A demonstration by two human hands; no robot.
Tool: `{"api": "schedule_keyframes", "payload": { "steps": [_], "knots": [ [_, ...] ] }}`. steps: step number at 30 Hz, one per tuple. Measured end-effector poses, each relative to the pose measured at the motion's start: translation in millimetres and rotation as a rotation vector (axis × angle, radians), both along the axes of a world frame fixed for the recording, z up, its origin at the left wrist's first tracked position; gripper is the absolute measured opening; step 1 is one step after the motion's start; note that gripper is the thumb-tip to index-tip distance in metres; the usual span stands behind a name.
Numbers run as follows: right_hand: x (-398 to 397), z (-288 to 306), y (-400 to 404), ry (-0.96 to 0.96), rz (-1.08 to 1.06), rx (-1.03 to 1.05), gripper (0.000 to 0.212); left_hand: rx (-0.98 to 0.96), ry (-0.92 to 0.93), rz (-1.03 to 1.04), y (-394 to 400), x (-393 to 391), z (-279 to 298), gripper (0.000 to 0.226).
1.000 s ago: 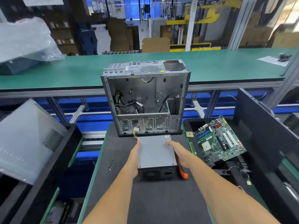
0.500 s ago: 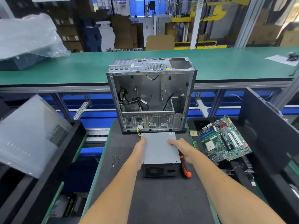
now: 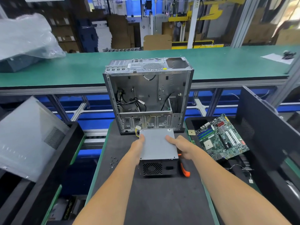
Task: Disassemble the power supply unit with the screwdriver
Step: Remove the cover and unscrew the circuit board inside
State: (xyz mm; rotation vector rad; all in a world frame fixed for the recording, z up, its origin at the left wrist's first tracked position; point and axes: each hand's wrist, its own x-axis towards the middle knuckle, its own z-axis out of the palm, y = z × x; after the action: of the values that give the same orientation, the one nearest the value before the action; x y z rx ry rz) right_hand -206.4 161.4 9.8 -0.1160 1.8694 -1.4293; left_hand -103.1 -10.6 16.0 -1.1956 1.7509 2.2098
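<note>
1. Both hands form the grip on the power supply unit (image 3: 158, 146): the left hand (image 3: 138, 146) lies against its left side with the thumb on the top edge, and the right hand (image 3: 181, 146) rests across its right top edge, thumb laid flat on the grey lid.
2. How far the right hand's fingers curl cannot be told; its palm side is hidden.
3. An orange-and-black screwdriver (image 3: 184, 168) lies on the dark mat of the worktop (image 3: 162, 200), just beside the unit's right side and partly under the right hand.
4. The unit sits on the mat with its fan grille and socket facing the camera; yellow-wired connectors (image 3: 138, 129) stick out at its far left corner.
5. Several small loose screws (image 3: 113, 162) lie on the mat left of the unit.
6. Just behind the unit stands an open computer case (image 3: 148, 95) with loose black cables inside.
7. To the right, a green motherboard (image 3: 222, 137) rests tilted in a black bin (image 3: 259, 184).
8. To the left, a grey side panel (image 3: 29, 137) leans in another black bin.
</note>
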Motion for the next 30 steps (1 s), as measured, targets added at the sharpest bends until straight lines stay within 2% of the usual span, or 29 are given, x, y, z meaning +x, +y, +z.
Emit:
{"api": "schedule_keyframes", "payload": {
  "steps": [6,11,14,18,23,26,30],
  "knots": [
    [2,3,-2,-0.01,-0.008,0.022,0.077,-0.027,-0.021,-0.027,-5,-4,1,0.061],
    [3,-8,-1,0.035,-0.033,0.014,0.064,-0.021,-0.009,-0.021,-8,-1,-5,0.06],
    [6,-13,-3,0.063,-0.096,-0.004,0.068,-0.019,0.007,-0.014,-10,-2,-4,0.059],
    [8,-14,-3,0.004,-0.096,-0.068,0.075,-0.046,0.014,-0.035,-10,-2,1,0.058],
    [12,-14,-3,0.022,-0.127,-0.158,0.077,-0.114,0.074,-0.013,-11,-2,0,0.056],
    [8,-3,-8,0.063,-0.137,-0.177,0.074,-0.111,0.076,-0.014,-11,-2,-1,0.066],
    [4,6,-12,0.063,-0.096,-0.134,0.059,-0.109,0.069,-0.016,-15,-4,4,0.063]
  ]
}}
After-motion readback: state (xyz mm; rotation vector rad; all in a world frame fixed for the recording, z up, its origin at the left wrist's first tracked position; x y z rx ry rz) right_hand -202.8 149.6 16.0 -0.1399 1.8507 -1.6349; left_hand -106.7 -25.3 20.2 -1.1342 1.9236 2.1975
